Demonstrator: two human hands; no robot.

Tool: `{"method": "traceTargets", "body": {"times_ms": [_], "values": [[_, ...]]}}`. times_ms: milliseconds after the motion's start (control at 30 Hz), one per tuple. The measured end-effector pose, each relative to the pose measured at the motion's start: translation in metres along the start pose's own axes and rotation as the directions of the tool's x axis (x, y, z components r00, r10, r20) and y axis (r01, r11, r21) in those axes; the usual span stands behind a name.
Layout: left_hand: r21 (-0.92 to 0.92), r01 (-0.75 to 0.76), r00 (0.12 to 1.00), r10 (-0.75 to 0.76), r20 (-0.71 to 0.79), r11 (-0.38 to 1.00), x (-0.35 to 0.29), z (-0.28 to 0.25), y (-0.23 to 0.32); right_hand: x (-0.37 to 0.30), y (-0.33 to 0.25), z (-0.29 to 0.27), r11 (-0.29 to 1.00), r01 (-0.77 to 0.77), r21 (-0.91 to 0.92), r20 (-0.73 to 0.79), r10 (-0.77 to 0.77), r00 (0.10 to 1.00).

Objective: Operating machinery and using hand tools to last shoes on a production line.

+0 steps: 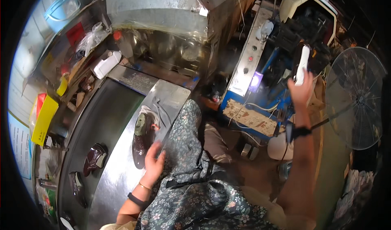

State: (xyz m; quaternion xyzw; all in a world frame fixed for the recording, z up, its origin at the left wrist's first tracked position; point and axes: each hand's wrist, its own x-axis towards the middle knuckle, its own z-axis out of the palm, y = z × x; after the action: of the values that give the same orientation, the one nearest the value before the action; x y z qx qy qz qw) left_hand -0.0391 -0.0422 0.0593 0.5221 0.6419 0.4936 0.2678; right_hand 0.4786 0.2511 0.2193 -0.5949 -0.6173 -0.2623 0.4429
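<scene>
At the machine on the right, my right hand [301,88] is closed around the lower end of a dark shoe [306,51], whose white underside [302,65] faces up. The fingers are partly blurred. My left hand [154,158] hovers by the edge of a metal table [118,164], fingers apart with nothing in them. Just beyond it lies a brown textured shoe [139,142] with a green piece showing at its opening. A pale cloth [151,115] and a thin grey tool [163,111] rest beside that shoe.
A dark conveyor belt [112,107] curves along the left, carrying a glossy maroon shoe [94,160] and a dark shoe [77,188]. The machine's button panel [248,54] stands ahead right. A large caged fan [356,99] is at far right. A metal hood [157,12] stands ahead.
</scene>
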Motion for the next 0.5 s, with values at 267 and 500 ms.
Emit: {"method": "traceTargets", "body": {"times_ms": [267,500], "values": [[-0.671,0.206,0.966,-0.039,0.256,0.713,0.092,0.076,0.098,-0.120,-0.227,-0.068,0.724,0.086,0.685,0.158,-0.263,0.952],[-0.201,0.342,0.831,-0.195,0.520,0.918,0.082,0.021,0.093,-0.159,-0.267,-0.051,-0.166,-0.950,0.264,0.773,-0.552,0.311]]}}
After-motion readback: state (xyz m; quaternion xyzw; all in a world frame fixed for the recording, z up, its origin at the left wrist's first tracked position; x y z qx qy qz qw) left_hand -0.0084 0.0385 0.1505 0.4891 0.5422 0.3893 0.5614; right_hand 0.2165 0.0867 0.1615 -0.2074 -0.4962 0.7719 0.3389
